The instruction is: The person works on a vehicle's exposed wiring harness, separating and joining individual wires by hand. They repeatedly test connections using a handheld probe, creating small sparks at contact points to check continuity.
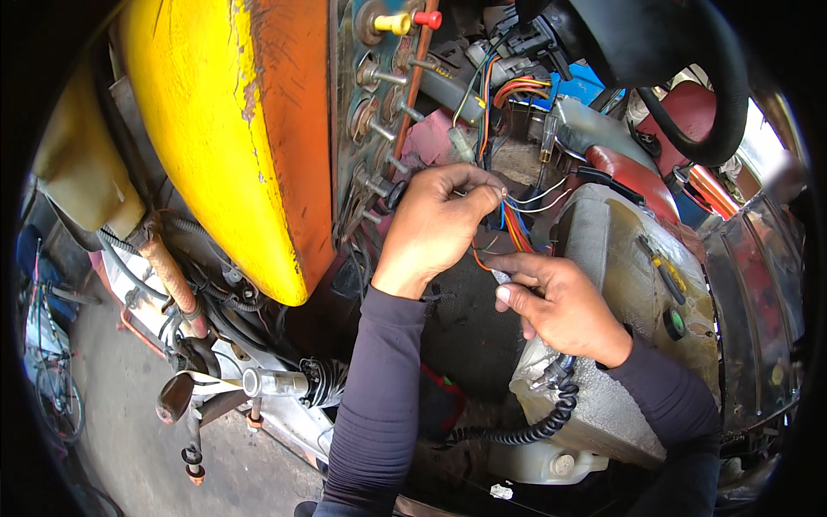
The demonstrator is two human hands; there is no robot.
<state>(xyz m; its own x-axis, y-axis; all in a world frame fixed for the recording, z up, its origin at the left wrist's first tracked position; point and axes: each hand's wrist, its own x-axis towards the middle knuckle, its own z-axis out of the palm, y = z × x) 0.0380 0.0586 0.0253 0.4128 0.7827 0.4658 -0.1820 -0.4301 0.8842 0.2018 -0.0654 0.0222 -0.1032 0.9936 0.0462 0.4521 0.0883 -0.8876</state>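
My left hand point(439, 226) is closed, thumb and forefinger pinched on a bundle of thin electrical wires in the middle of the view. Two white wires point(543, 203) stick out to the right of those fingertips, and red, orange and blue wires point(517, 231) hang below them. Lower and to the right, my right hand point(564, 302) is closed on an orange wire point(479, 257) that loops over from the bundle. A small grey piece point(500, 277) shows at its fingertips; its kind I cannot make out. Above my left hand, more wires point(489, 95) run up to connectors point(521, 47).
Left of my hands stands a panel of metal toggle switches point(379, 125) beside a yellow and orange body panel point(215, 129). A black steering wheel point(732, 112) hangs upper right. On the grey engine cover point(594, 224) lie a yellow-and-black hand tool point(663, 269) and a tape roll point(674, 323). A coiled cable point(543, 422) runs below.
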